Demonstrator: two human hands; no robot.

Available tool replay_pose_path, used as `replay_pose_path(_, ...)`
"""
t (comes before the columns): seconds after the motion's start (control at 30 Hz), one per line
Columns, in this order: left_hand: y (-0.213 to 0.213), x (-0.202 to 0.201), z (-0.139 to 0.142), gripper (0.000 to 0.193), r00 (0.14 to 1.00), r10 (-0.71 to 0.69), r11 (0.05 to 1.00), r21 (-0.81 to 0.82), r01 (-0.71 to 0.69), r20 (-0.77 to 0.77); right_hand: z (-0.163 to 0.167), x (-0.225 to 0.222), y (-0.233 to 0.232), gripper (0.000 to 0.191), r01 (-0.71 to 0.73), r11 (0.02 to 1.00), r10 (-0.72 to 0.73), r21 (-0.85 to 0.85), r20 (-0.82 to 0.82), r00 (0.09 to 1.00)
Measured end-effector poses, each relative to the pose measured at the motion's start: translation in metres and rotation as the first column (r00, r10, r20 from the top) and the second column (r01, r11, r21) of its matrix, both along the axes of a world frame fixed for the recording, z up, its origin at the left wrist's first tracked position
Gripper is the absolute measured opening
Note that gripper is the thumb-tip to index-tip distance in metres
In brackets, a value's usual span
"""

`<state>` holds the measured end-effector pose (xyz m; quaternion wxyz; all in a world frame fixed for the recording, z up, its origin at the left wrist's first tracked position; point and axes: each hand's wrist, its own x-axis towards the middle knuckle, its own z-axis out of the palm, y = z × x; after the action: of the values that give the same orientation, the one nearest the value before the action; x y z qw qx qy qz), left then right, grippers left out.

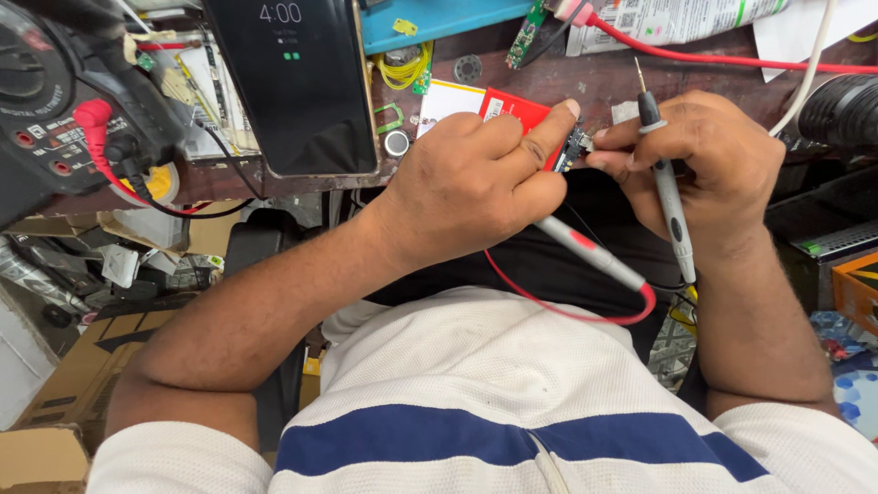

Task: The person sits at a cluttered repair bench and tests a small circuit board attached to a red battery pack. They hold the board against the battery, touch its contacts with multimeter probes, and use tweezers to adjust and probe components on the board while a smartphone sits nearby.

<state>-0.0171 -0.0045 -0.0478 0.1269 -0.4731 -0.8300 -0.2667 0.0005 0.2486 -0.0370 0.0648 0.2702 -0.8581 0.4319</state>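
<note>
The left hand (476, 178) grips a red probe (590, 253); the right hand (704, 165), fingers closed, pinches a small board (576, 146) and holds a black probe (668, 183).

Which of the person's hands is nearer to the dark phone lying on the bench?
Left. The left hand sits just right of the phone; the right hand lies farther right, beyond it.

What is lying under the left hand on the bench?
A red card and a white card stick out from under the left hand, which holds a red-marked probe. How far the cards reach beneath is hidden.
</note>
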Motion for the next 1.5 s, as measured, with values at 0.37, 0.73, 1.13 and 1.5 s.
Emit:
replay_pose_path(0.37, 0.0, -0.001, -0.002, 0.009, 0.996, 0.011, 0.998, -0.055, -0.016, -0.091, -0.009, 0.0, 0.005, 0.039, -0.005, 1.0, 0.005, 0.016, -0.016, 1.0)
replay_pose_path(0.73, -0.003, -0.002, -0.01, 0.004, 0.999, 0.019, 0.997, -0.075, -0.022, -0.038, -0.021, -0.003, 0.009, 0.033, -0.036, 0.999, 0.035, 0.015, 0.049, 0.998)
replay_pose_path(1.13, -0.004, -0.009, -0.017, 0.003, 0.999, 0.02, 0.993, -0.112, -0.023, -0.031, -0.037, 0.003, 0.041, 0.011, 0.008, 0.989, 0.02, -0.146, 0.185, 0.983)
replay_pose_path(1.5, -0.003, -0.008, -0.015, 0.004, 0.998, 0.025, 0.994, -0.101, -0.03, -0.051, 0.035, 0.001, 0.037, 0.014, -0.248, 0.93, 0.356, -0.273, 0.494, 0.793)
